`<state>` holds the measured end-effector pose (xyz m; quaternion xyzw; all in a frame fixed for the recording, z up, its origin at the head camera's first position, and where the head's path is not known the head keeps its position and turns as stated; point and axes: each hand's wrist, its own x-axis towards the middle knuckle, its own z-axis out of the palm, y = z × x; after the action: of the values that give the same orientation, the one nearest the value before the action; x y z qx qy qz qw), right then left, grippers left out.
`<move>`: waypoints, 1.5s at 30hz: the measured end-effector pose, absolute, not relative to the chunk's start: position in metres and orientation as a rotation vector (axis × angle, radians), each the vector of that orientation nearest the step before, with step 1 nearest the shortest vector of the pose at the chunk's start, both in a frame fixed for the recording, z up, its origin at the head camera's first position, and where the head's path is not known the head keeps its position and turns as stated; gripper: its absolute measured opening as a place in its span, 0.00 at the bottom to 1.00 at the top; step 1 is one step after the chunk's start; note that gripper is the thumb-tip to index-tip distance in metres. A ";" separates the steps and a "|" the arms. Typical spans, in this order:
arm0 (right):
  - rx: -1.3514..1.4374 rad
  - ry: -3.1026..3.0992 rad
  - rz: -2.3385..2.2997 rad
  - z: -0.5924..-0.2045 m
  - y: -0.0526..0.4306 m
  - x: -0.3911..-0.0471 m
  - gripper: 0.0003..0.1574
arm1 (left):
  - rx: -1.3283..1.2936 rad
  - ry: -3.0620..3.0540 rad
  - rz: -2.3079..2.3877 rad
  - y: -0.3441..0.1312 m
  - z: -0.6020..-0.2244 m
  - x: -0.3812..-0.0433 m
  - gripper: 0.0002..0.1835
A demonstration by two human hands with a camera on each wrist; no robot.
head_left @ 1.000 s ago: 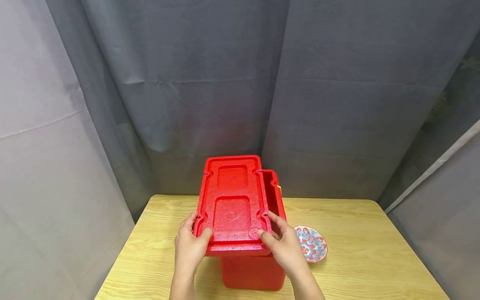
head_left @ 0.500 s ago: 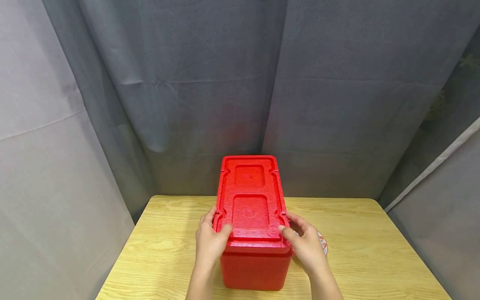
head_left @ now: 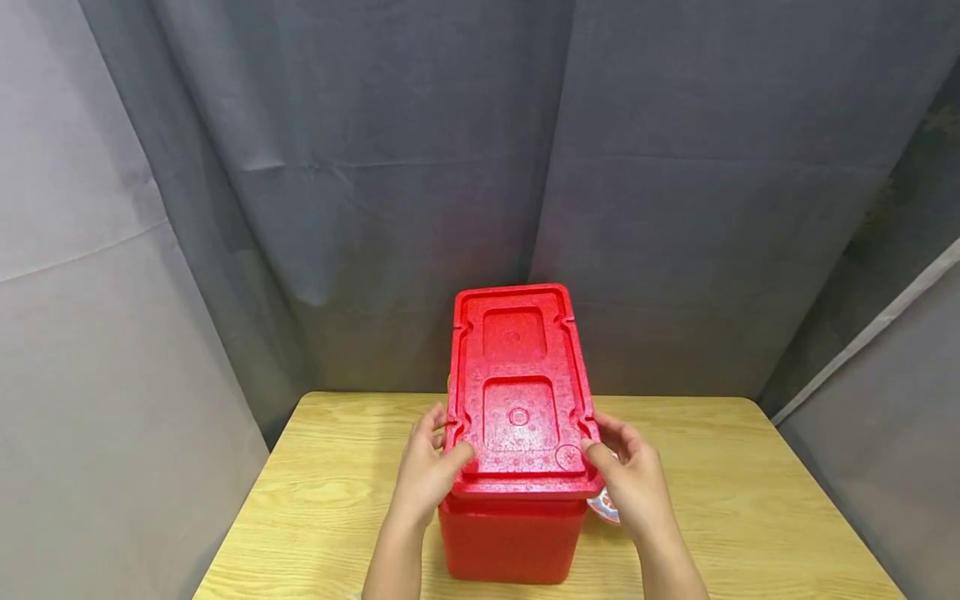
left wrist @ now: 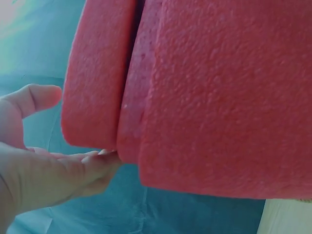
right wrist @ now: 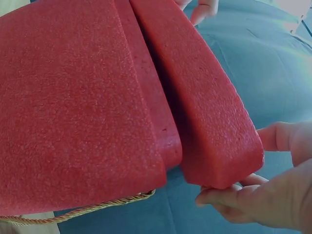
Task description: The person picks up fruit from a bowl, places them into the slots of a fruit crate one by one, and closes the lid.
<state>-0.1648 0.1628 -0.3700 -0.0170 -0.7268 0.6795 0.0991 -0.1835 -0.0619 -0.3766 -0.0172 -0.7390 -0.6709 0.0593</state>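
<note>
A red foam lid with two recessed rectangles is over a red foam box of the same colour. My left hand grips the lid's near left corner, thumb on top and fingers at its side. At the near right corner my right hand pinches it likewise. Seen from the right wrist, a dark gap parts the lid from the box rim and widens toward my right hand. The gap is narrower in the left wrist view. The box's inside is hidden.
A patterned plate lies right of the box, mostly hidden by my right hand. A twisted gold cord runs along the box's side. Grey curtains hang behind the wooden table.
Both hands have carried the lid to the right until it covers the box opening. Over the last half second it has shifted slightly further right and away from the box rim.
</note>
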 end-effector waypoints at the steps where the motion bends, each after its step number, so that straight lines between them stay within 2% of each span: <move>1: -0.047 -2.142 2.012 -0.370 0.163 -0.166 0.26 | -0.065 -2.219 -2.080 -0.063 -0.375 -0.185 0.40; 5: -0.017 -2.126 2.019 -0.369 0.162 -0.169 0.32 | -0.122 -2.153 -2.233 -0.070 -0.370 -0.190 0.42; 8: -0.002 -2.113 2.023 -0.367 0.162 -0.172 0.35 | -0.177 -2.131 -2.286 -0.074 -0.367 -0.194 0.38; 12: 0.026 -2.086 2.015 -0.364 0.162 -0.173 0.33 | -0.213 -2.153 -2.249 -0.075 -0.365 -0.198 0.31; 21: 0.112 -2.179 1.769 -0.353 0.165 -0.174 0.29 | -0.208 -2.208 -2.209 -0.083 -0.357 -0.195 0.33; 29: 0.123 -2.067 1.934 -0.351 0.167 -0.183 0.22 | -0.263 -2.068 -2.250 -0.084 -0.356 -0.197 0.32; 37: 0.236 -2.093 1.890 -0.349 0.166 -0.188 0.28 | -0.299 -2.002 -2.207 -0.082 -0.355 -0.199 0.38; 45: 0.223 -1.929 1.932 -0.350 0.165 -0.191 0.23 | -0.410 -1.872 -2.243 -0.081 -0.355 -0.200 0.34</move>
<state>-0.1915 0.1654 -0.3503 0.0797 -0.6900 0.6911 0.2001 -0.2004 -0.0813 -0.3548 -0.1382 -0.6315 -0.7570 0.0955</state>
